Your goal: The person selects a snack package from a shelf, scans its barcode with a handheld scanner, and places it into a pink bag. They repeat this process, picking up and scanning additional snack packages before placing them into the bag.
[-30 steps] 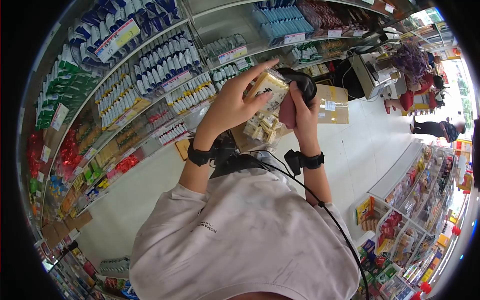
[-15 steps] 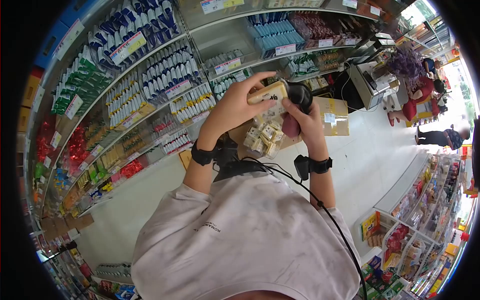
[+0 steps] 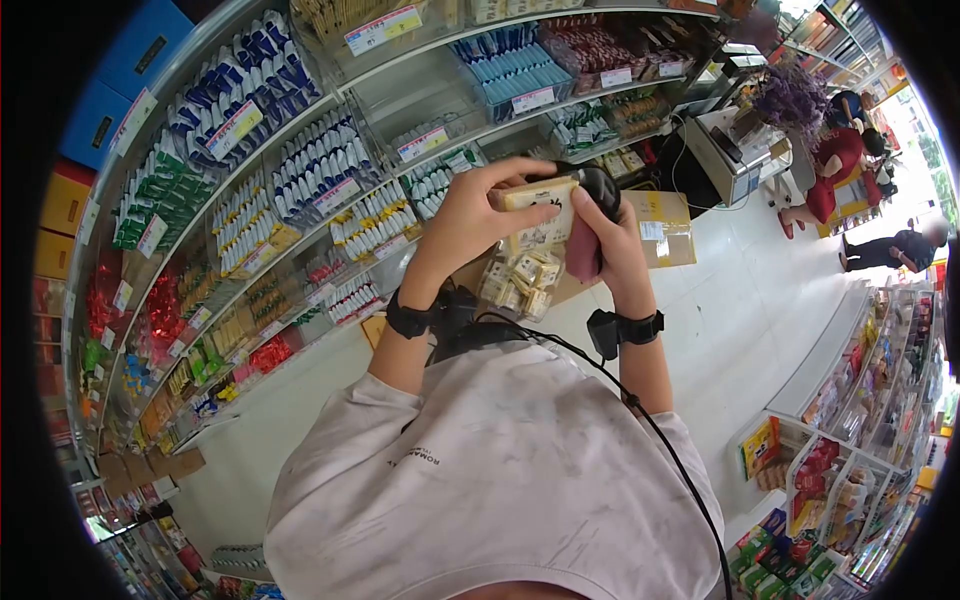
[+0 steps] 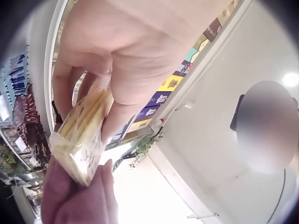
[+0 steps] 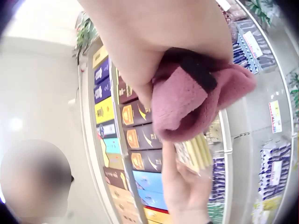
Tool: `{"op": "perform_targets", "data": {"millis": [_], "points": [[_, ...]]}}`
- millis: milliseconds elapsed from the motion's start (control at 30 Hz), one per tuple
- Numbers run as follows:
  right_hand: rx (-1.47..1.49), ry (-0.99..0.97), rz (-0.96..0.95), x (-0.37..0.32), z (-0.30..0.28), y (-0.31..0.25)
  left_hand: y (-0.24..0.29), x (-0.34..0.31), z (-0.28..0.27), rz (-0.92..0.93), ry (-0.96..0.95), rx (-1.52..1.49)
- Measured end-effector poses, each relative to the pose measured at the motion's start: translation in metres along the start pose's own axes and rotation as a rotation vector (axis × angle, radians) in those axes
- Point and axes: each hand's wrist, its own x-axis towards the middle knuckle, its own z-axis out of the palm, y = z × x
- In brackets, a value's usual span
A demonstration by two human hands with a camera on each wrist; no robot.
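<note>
My left hand (image 3: pixel 468 218) grips a cream-coloured packet (image 3: pixel 545 215) with dark printing, thumb across its printed face. Up close in the left wrist view, this packet (image 4: pixel 84 140) shows as several flat slabs in clear wrap. A mauve cloth (image 3: pixel 583 250) is held in my right hand (image 3: pixel 622 250), beside the packet. This cloth (image 5: pixel 187 102) has a black strip and hangs folded under the palm in the right wrist view. Behind the right fingers is a shiny black rounded thing (image 3: pixel 597 185), its kind unclear. Below the hands lie several small cream packets (image 3: pixel 528 278) in clear plastic.
Shelves of wrapped snacks (image 3: pixel 320 165) curve along the front and left. A cardboard box (image 3: pixel 665 230) stands right of the hands, near a counter machine (image 3: pixel 730 155). More snack racks (image 3: pixel 850 400) stand at the right. A person in dark clothes (image 3: pixel 890 250) stands far off. A black cable (image 3: pixel 660 430) crosses the right arm.
The packet has turned between the hands, from tilted through more edge-on to its printed face towards the head camera. The cloth stays in the right hand. The head view has shifted slightly.
</note>
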Motion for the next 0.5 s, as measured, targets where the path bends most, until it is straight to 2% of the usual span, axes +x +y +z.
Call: {"op": "perform_targets", "data": {"millis": [67,167,267,367,467,500], "points": [[0.123,0.079,-0.063,0.003,-0.002,0.004,0.003,0.001,0.010,-0.041,0.077,-0.012],[0.285,0.132,-0.099,0.004,-0.004,-0.005,-0.011,0.009,0.021,0.147,0.048,-0.136],[0.321,0.163,-0.157,0.005,-0.010,-0.007,-0.005,0.010,0.033,0.077,0.022,-0.258],[0.281,0.193,-0.171,0.005,-0.016,-0.009,-0.002,0.014,0.038,0.080,0.042,-0.253],[0.312,0.235,-0.086,-0.004,-0.013,-0.028,0.006,0.019,0.036,-0.001,-0.004,-0.314],[0.283,0.196,-0.071,-0.003,-0.020,-0.024,0.010,0.020,0.034,-0.007,-0.015,-0.303]]}}
